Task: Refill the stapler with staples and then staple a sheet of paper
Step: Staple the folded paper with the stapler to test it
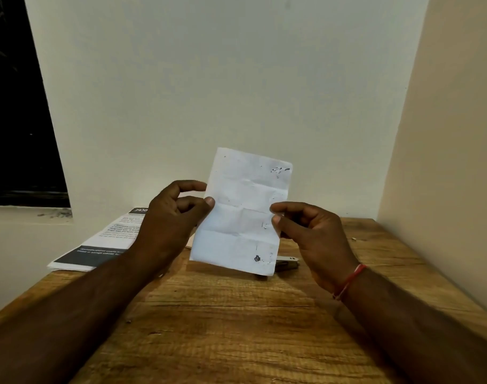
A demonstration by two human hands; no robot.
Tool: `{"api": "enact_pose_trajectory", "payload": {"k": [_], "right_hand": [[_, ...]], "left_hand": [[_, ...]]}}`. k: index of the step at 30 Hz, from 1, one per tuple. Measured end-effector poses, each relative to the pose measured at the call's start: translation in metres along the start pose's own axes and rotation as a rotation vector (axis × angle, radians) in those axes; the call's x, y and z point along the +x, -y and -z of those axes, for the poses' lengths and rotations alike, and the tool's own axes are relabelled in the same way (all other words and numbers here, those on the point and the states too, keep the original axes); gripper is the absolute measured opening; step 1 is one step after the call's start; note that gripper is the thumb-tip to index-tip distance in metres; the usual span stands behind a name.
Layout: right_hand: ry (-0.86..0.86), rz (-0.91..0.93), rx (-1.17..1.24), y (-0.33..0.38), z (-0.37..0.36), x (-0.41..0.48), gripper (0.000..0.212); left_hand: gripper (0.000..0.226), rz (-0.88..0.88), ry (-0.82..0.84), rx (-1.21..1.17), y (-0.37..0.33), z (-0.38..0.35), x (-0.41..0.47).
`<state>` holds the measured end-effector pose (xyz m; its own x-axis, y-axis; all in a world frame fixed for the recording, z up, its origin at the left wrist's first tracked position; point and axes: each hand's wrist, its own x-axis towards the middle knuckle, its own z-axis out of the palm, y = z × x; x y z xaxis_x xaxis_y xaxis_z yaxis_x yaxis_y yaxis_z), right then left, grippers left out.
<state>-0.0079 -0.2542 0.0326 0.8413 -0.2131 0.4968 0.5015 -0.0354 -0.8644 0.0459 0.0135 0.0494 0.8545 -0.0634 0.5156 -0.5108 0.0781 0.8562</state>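
1. Where the table (236,328) runs out at far left, a stack of printed leaflets (98,242) lies flat, and I'd say it's not part of the job.
2. Left hand (167,217): pinches the left edge of the sheet, thumb on the near face, fingers curled. Nothing else is in it.
3. Sheet of paper (242,212): held upright in the air over the table between both hands, well creased. There are dark marks near the top right corner and a dark spot near the bottom. A few tiny marks sit along the right side. They could be staples or old staple holes, but they're too small to call.
4. Stapler (288,263): lying on the table behind the sheet's lower right corner, mostly hidden. Neither hand touches it. Can't tell whether it's open, shut or loaded.
5. Right hand (314,239): thumb and forefinger pinch the right edge; red thread (349,281) on the wrist.
6. Small pale bit (353,239) on the table further right, unidentifiable.
7. Status, my read: refill can't be confirmed either way. Paper is in hand and the stapler is down, so this is either prep before stapling or a check after it. If before, what's left is picking up the stapler and pressing one staple through.
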Motion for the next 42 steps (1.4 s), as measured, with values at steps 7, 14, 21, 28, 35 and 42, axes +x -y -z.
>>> {"api": "enact_pose_trajectory", "payload": {"k": [7, 14, 21, 28, 35, 42], "right_hand": [[-0.020, -0.021, 0.013, 0.001, 0.002, 0.001, 0.025], [-0.009, 0.052, -0.148, 0.004, 0.001, -0.002, 0.031], [-0.049, 0.132, -0.332, 0.009, -0.001, -0.002, 0.028], [-0.069, 0.179, -0.384, 0.011, 0.001, -0.001, 0.012], [-0.035, 0.211, -0.397, 0.007, 0.001, 0.001, 0.011], [0.012, 0.024, -0.161, 0.012, -0.004, -0.005, 0.005]], "left_hand": [[0.029, -0.101, 0.028, 0.111, 0.005, 0.002, 0.000], [0.033, -0.172, 0.065, 0.352, 0.001, 0.004, -0.002], [0.023, -0.257, 0.016, 0.474, -0.001, 0.005, 0.000], [0.012, -0.294, 0.012, 0.526, -0.003, 0.004, 0.000], [0.003, -0.238, 0.111, 0.486, -0.003, 0.003, -0.001], [0.020, -0.005, 0.364, 0.176, -0.011, -0.003, -0.015]]}}
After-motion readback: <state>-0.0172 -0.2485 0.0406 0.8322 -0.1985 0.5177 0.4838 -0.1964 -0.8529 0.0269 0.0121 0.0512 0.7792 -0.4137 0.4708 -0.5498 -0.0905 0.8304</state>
